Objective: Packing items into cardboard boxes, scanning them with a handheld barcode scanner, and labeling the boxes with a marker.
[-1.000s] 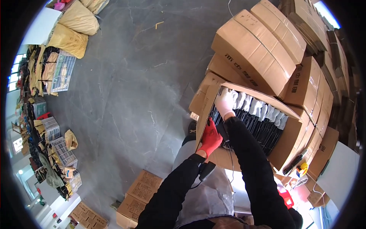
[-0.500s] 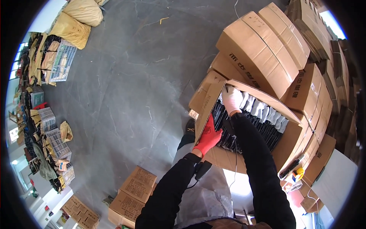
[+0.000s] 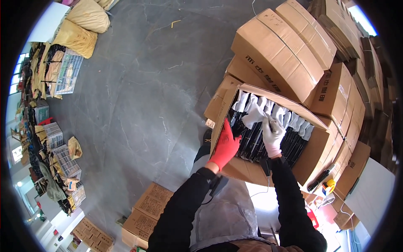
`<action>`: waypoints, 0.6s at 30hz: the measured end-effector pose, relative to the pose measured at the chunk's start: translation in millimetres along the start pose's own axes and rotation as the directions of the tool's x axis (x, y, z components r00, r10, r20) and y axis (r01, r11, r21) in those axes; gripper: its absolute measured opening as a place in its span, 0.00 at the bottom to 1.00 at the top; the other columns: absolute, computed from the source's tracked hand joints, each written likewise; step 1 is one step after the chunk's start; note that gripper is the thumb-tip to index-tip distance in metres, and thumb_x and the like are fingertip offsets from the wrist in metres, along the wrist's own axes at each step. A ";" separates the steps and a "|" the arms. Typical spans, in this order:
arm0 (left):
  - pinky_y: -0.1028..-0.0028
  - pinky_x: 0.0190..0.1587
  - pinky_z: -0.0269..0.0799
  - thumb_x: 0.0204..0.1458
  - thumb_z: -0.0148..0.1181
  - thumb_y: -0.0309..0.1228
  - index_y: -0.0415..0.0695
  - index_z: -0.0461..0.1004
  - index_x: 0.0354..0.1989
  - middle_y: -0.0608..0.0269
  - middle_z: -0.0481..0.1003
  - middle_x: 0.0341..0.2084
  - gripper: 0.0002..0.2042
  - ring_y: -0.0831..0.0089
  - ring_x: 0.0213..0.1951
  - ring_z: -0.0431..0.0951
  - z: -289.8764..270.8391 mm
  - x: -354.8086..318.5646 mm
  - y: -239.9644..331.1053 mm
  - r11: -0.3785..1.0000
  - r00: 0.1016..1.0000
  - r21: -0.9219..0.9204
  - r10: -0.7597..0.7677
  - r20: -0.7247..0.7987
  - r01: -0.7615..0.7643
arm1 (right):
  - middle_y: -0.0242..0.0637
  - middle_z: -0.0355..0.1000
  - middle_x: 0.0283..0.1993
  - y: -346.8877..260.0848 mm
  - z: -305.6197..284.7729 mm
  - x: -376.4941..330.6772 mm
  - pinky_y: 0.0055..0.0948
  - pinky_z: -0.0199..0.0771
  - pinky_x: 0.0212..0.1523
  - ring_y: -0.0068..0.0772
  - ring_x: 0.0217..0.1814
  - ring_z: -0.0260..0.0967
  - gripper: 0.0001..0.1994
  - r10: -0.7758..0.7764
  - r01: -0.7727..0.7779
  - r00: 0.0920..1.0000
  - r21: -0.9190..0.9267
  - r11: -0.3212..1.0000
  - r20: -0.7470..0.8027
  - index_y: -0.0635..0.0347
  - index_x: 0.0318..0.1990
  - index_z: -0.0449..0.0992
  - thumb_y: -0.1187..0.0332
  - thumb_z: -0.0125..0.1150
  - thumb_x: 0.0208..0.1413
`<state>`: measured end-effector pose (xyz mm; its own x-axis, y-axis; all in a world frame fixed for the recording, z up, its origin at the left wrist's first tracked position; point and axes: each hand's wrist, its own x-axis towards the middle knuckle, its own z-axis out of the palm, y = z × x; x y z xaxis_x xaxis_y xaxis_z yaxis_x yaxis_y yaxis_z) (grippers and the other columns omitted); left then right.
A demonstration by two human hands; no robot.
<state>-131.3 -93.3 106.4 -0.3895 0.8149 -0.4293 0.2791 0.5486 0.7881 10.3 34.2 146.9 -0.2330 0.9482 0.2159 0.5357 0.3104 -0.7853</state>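
Overhead, head view: the left hand (image 3: 225, 145), in a red glove, is pressing flat with its fingers together against the near left end of a row of black packets (image 3: 268, 134) with white tops. Those packets are standing upright, packed tight, inside an open cardboard box (image 3: 312, 153) directly in front of both hands.

The right hand (image 3: 273, 135), in a white glove, is reaching into the middle of the same row, its fingers curled among the packets; whether it is gripping one cannot be told. One white packet top (image 3: 253, 115) is sticking up loose between the two hands, just above the left fingertips.

Closed cartons (image 3: 277, 52) are sitting stacked beyond and to the right of the hands. Smaller printed cartons (image 3: 147, 210) are lying on the grey floor (image 3: 134, 105) below the left forearm. Yellow sacks (image 3: 82, 27) and wire baskets (image 3: 67, 71) are lying far off to the left of the hands.
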 end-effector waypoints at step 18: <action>0.60 0.46 0.75 0.51 0.66 0.28 0.39 0.71 0.56 0.49 0.76 0.47 0.22 0.51 0.44 0.79 -35.4 -48.5 98.2 0.916 0.947 -0.243 0.314 -0.062 -0.320 | 0.34 0.71 0.51 -39.6 -42.3 0.9 0.27 0.73 0.51 0.27 0.48 0.70 0.21 0.331 -0.633 0.757 0.758 0.159 0.563 0.61 0.60 0.64 0.74 0.55 0.60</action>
<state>-116.1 -85.6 220.2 -0.3359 0.9326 -0.1317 0.1665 0.1964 0.9663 23.2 25.6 202.7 -0.4557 0.7830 -0.4233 -0.3827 -0.6018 -0.7010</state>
